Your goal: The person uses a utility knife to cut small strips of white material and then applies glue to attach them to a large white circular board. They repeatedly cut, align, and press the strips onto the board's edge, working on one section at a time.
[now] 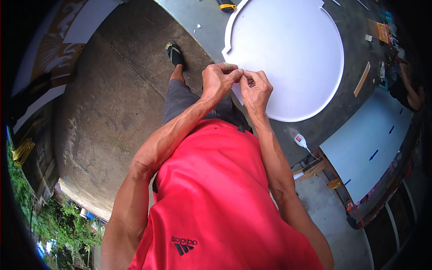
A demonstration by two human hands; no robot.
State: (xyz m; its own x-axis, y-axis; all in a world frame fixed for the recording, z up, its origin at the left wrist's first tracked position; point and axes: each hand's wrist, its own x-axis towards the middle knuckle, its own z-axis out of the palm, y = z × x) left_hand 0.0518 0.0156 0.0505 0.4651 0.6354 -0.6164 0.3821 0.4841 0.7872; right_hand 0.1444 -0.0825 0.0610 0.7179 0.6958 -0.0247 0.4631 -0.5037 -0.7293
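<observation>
Over the near left edge of a white round panel (288, 58), my two hands meet fingertip to fingertip. The thumb and fingers of my left hand (218, 82) are pinched together. My right hand (255, 92) is closed in a pinch too, its fingertips touching those of the left. Whatever lies between the fingers is too small or hidden to make out. A raised white strip (230, 33) stands along part of the panel's left edge, just beyond my left hand. The panel lies flat on a dark grey table (355, 49).
A small white bottle with a thin spout (300, 140) lies right of my forearm. A black-and-yellow tool (227, 6) sits at the far edge. Further right are a wooden strip (362, 79), an orange packet (382, 33), a light blue panel (366, 144) and another person's arm (408, 87).
</observation>
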